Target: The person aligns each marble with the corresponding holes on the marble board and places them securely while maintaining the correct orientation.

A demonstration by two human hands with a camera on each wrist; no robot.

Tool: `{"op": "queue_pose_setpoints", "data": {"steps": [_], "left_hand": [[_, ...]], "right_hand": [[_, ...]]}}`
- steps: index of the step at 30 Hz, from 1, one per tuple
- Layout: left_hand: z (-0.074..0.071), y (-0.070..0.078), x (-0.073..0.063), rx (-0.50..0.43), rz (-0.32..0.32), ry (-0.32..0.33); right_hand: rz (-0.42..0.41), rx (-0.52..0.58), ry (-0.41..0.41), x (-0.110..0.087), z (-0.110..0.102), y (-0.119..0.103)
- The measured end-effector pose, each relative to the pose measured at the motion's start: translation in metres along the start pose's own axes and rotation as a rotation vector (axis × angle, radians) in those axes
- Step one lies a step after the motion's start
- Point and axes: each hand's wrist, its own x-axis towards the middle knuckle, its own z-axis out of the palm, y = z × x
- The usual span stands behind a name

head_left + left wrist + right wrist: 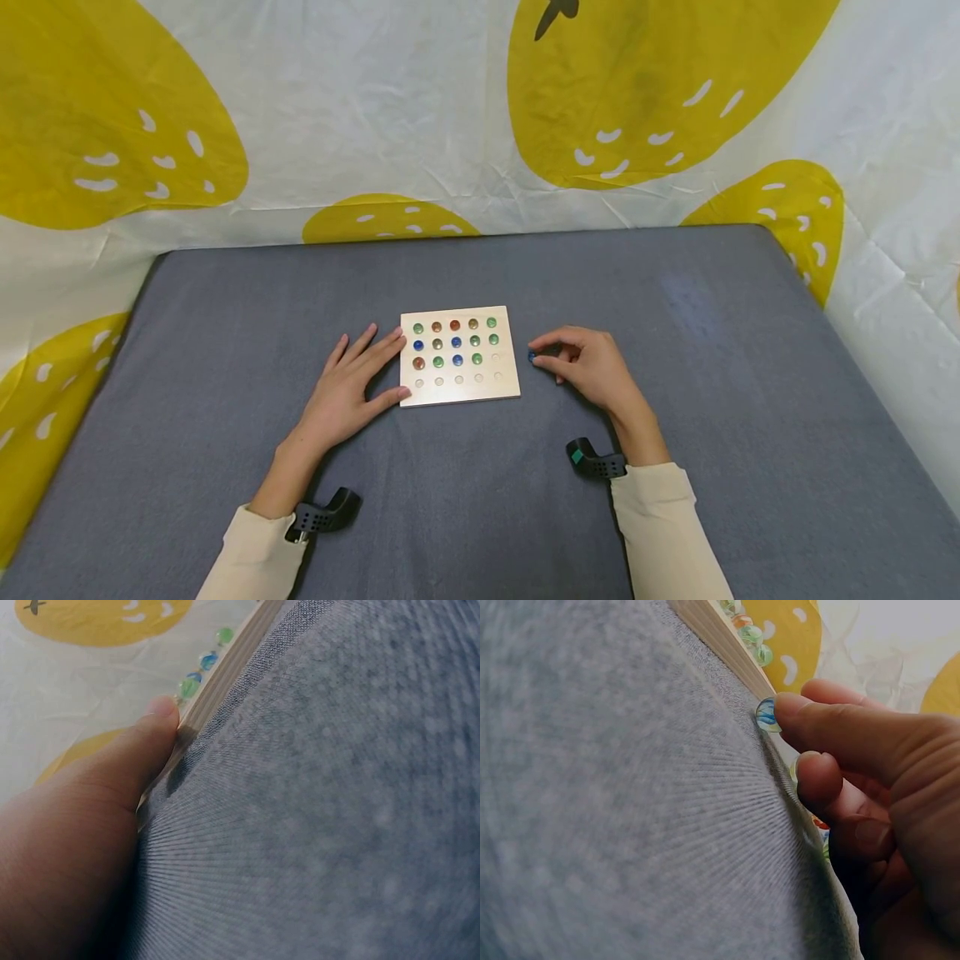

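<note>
Near the middle of the flat tabletop covered in grey cloth (480, 492) lay a pale rectangular wooden board (467, 369), its face set with a grid of four rows. Round glass marbles in green, blue, red and brownish tones (456, 342) filled the three farther rows, up to the last place of the third; there and along the row nearest the person, shallow round hollows (459, 379) showed in the wood.

The right hand (588, 367) was at three o'clock from the board, its grip clamped on a small clear glass marble swirled with blue (766, 715), pinched between thumb and fingers. That marble was just beside the board's edge, also at three o'clock, and apart from it. The right wrist view showed a few more marbles partly visible past the curled fingers; whether they touched the hand could not be told.

The left hand (345, 404) lay between eight and nine o'clock from the board, fingers spread and its grip apart, with the index fingertip and thumb tip touching the board's side.

Both arms wore cream sleeves (663, 517) and black wrist-worn devices (322, 515). At twelve o'clock, beyond the tabletop, hung white fabric printed with large yellow shapes (375, 108).
</note>
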Motion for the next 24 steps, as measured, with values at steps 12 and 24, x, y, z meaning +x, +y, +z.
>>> {"op": "queue_pose_setpoints", "data": {"steps": [12, 24], "left_hand": [[0.0016, -0.0010, -0.0008, 0.002, 0.001, 0.000], [0.0015, -0.0014, -0.0013, -0.002, 0.007, 0.004]], "right_hand": [[-0.043, -0.069, -0.015, 0.0009, 0.0025, -0.0002], [-0.096, -0.129, -0.023, 0.0023, 0.0063, -0.0044]]}}
